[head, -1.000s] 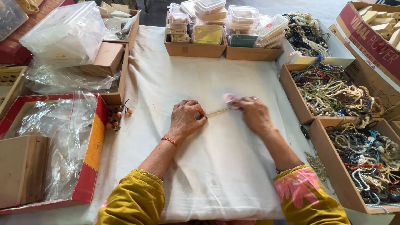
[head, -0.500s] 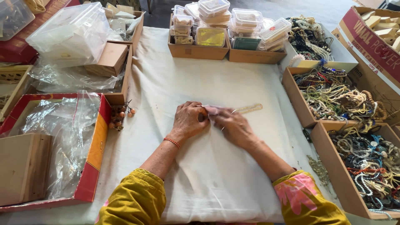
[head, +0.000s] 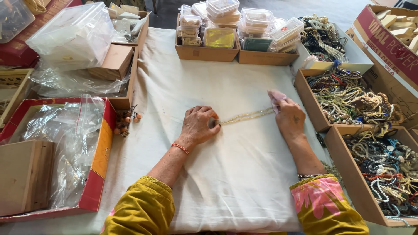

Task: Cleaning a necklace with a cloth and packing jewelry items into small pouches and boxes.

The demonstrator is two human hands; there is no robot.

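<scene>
From the head camera, the left hand (head: 199, 126) lies palm down on the white cloth (head: 235, 174), fingers curled in, pinching one end of a pale bead strand (head: 247, 116) at its fingertips. The right hand (head: 289, 117) is also closed, gripping the strand's other end together with a small pinkish piece (head: 277, 96) that sticks up above the knuckles; what that piece is cannot be told.

The bead strand is thin, cream to pale yellow, and runs nearly straight between the two hands, rising slightly toward the right. It lies on the cloth at the middle of the table.

Both forearms reach forward from yellow sleeves, the right one with a pink flower print. The left wrist carries a thin orange bracelet (head: 180, 148); the right wrist has a dark bangle (head: 308, 176). The hands are well apart, with the strand stretched between them.

To the right, cardboard trays (head: 310, 102) hold heaps of mixed beaded necklaces. At the far edge stand boxes of clear plastic containers (head: 226, 17). To the left sits a red-rimmed box (head: 102, 152) with crumpled plastic bags.
</scene>
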